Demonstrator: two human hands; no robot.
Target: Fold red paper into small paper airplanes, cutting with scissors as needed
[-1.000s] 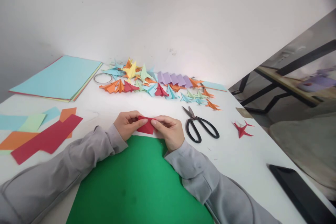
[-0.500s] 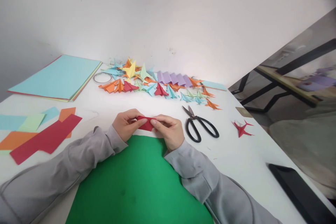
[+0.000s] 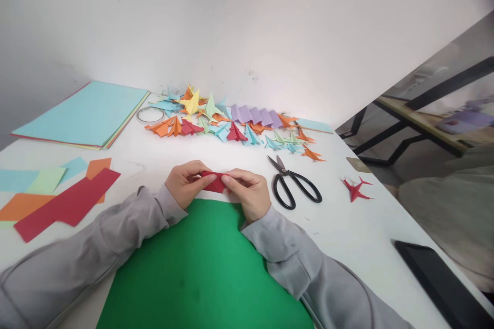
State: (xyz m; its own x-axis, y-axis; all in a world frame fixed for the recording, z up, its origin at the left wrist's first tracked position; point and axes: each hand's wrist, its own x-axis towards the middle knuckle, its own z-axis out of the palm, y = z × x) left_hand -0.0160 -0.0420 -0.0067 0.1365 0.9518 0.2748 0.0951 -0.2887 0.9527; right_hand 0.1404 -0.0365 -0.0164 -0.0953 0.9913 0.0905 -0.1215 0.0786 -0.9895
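Between both hands is a small folded piece of red paper (image 3: 213, 184), held just past the far edge of a green sheet (image 3: 204, 262). My left hand (image 3: 186, 185) pinches its left end, thumb on top. The right end is pinched by my right hand (image 3: 250, 193), with the thumb pressing on the paper's face. Fingers cover parts of the paper, so its exact folds are hidden. Scissors (image 3: 284, 169) with black handles lie slightly open to the right of my right hand. Farther right rests a red folded paper figure (image 3: 355, 189).
Cut paper strips (image 3: 69, 200) in several colours lie at left. Behind them is a stack of coloured sheets (image 3: 85, 113). Many folded paper figures (image 3: 235, 132) line the wall beside a wire ring (image 3: 150, 114). A black tablet-like device (image 3: 440, 277) lies near the right edge.
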